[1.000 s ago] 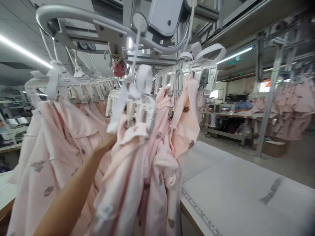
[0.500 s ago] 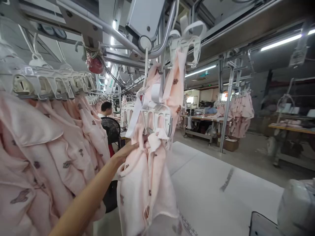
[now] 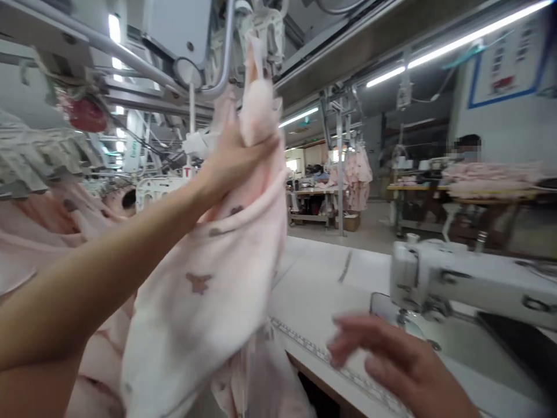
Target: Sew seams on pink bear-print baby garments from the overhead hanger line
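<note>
My left hand [image 3: 232, 162] is raised and closed around the upper part of a pale pink garment [image 3: 209, 290] with small dark printed figures. The garment hangs from a white clip hanger [image 3: 261, 29] on the overhead rail [image 3: 130, 58] and drapes down over my forearm. My right hand [image 3: 391, 366] hovers low over the near edge of the white table [image 3: 313, 284], fingers spread and blurred by motion, holding nothing. It is just in front of the sewing machine [image 3: 461, 284].
More pink garments [image 3: 39, 226] hang on white hangers at the left. A measuring strip [image 3: 317, 354] runs along the table's near edge. Farther off stand work tables, hanging pink garments [image 3: 354, 174] and seated people [image 3: 465, 148] at the right.
My view swung right, bringing the sewing machine in. My left hand rose from the lower hanger bundle to grip the garment higher up. My right hand came into view at the bottom.
</note>
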